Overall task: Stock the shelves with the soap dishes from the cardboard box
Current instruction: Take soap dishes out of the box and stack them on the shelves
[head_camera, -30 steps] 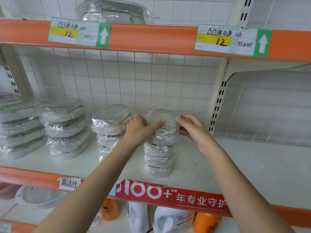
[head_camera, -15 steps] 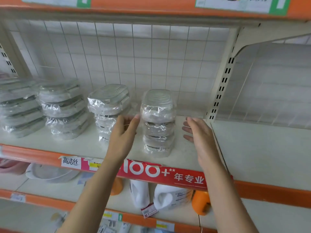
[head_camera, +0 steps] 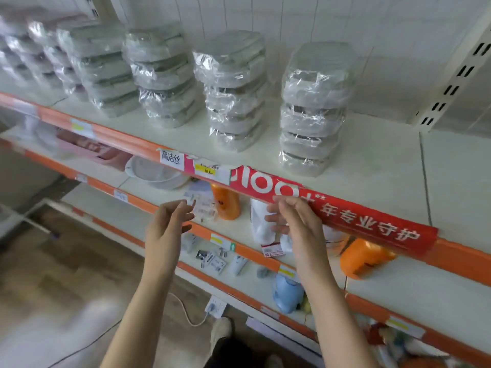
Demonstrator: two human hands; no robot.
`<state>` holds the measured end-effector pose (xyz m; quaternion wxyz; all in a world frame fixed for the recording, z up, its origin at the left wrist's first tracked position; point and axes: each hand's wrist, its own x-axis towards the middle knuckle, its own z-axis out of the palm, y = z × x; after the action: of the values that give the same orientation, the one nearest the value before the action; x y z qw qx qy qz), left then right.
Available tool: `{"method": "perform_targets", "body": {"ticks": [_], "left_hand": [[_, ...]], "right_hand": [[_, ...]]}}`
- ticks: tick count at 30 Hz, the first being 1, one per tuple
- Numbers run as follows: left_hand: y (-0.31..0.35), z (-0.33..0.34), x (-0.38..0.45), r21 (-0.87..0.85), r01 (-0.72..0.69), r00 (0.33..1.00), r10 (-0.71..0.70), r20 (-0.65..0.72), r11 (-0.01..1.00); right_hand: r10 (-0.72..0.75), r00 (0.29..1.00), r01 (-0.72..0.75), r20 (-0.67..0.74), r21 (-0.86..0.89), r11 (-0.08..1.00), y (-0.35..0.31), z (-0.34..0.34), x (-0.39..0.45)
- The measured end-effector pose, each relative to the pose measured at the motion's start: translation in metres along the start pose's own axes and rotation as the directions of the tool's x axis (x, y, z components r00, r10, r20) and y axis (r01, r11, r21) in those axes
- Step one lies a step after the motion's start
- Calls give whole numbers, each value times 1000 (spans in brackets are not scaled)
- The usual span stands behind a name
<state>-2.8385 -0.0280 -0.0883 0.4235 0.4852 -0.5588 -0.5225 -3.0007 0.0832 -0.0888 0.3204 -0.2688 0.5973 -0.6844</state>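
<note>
Both hands hang in front of the shelving, below the shelf (head_camera: 372, 166) that carries the soap dishes. The left hand (head_camera: 167, 224) is empty, fingers loosely spread and slightly bent, palm turned inward. The right hand (head_camera: 295, 224) is empty too, fingers relaxed and apart, its fingertips just at the lower edge of the red banner (head_camera: 332, 208) that runs along the shelf's front lip — whether they touch it I cannot tell.

The nearest stack of soap dishes (head_camera: 313, 107), each wrapped in clear plastic, stands above the banner toward the shelf's front edge, up and slightly right of the right hand and well apart from it. A second stack (head_camera: 233, 88) stands to the left of that one, further back from the banner, and more wrapped stacks (head_camera: 162, 73) run on leftward along the shelf, growing blurred toward the far end.

Below the banner, the next shelf holds an orange bottle (head_camera: 225, 203) between the two hands, a white bottle (head_camera: 261, 221) partly behind the right hand, and another orange bottle (head_camera: 364, 257) lying to the right. A white basin (head_camera: 154, 172) sits under the banner's left end, beside a pink tub (head_camera: 90, 148). Lower still, a pale blue item (head_camera: 288, 292) rests on a shelf among small packets.
</note>
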Motion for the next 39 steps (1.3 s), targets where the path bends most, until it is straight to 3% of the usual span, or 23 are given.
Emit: {"method": "perform_targets", "body": {"ticks": [3, 7, 14, 19, 29, 34, 39], "left_hand": [[-20, -48, -3, 52, 72, 993, -67, -99, 996], [-42, -114, -1, 17, 165, 948, -154, -277, 986], [-59, -251, 21, -45, 150, 876, -154, -457, 988], [-63, -363, 48, -127, 94, 761, -154, -630, 987], [-96, -492, 115, -299, 132, 605, -316, -731, 945], [-96, -549, 188, -265, 143, 580, -298, -758, 954], [-80, -615, 274, -223, 90, 509, -237, -828, 971]], "right_hand": [[138, 985, -135, 105, -42, 990, 27, 35, 1], [229, 952, -210, 203, -109, 971, 52, 92, -1], [290, 900, -250, 325, -160, 955, 82, 244, -7], [281, 842, -194, 460, -228, 954, 102, 378, -15], [291, 764, -119, 575, -319, 940, 136, 554, 2], [324, 735, -157, 595, -316, 936, 160, 648, 48], [334, 688, -184, 645, -290, 939, 158, 756, 116]]}}
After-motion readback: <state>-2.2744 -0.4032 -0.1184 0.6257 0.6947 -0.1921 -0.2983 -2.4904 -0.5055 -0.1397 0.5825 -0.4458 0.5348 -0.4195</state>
